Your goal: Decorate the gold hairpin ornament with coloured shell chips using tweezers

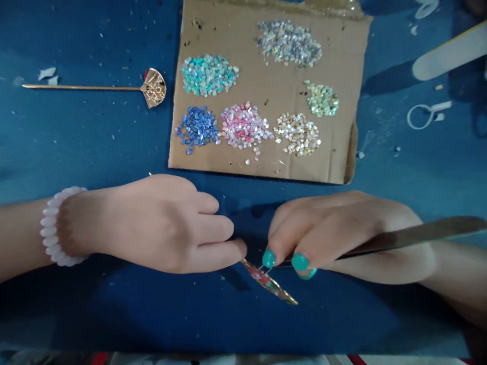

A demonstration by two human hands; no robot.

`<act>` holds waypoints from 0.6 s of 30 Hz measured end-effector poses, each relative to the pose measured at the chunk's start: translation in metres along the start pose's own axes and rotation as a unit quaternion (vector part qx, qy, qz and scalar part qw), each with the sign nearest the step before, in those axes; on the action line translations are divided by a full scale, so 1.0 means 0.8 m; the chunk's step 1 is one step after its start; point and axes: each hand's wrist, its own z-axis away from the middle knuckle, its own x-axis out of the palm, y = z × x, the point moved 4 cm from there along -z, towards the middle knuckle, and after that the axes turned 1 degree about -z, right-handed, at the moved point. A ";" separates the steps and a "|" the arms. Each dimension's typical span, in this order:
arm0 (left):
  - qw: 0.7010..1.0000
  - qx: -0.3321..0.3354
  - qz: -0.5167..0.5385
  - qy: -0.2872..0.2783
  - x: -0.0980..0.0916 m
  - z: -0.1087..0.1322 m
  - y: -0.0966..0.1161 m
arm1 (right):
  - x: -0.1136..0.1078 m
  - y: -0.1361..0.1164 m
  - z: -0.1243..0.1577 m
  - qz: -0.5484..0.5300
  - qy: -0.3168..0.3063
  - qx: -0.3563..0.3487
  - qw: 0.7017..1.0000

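Note:
My left hand (pixel 163 223), with a pale bead bracelet at the wrist, is closed around a hairpin. Its fan-shaped head (pixel 270 284), gold-edged with pink and green pieces, juts from my fingertips, seen nearly edge-on. A small gold tip shows above the back of that hand; the rest of the pin is hidden. Metal tweezers (pixel 411 237) are gripped in my right hand (pixel 335 233), whose nails are turquoise. Their thin points touch or hover just over the pink part of the fan; whether they hold a chip is too small to tell.
Beyond my hands lies a cardboard sheet (pixel 228 30) with heaps of teal chips (pixel 209 75), blue chips (pixel 198 126), pink chips (pixel 245 125) and others. Left of it is another gold fan hairpin (pixel 154 88). At right are a clear ring-shaped piece (pixel 420 117) and a pale rounded stick (pixel 449 53).

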 end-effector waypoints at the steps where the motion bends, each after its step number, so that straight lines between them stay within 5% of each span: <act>1: 1.000 -0.003 0.000 -0.001 0.000 0.000 0.000 | -0.003 -0.001 0.002 0.028 -0.012 0.007 1.000; 7: 1.000 -0.016 0.003 -0.027 0.002 0.000 -0.003 | -0.014 -0.011 0.014 0.163 -0.089 -0.013 0.983; 18: 0.999 -0.024 0.025 -0.035 0.002 -0.001 -0.005 | -0.008 -0.020 0.015 0.178 -0.060 0.010 0.982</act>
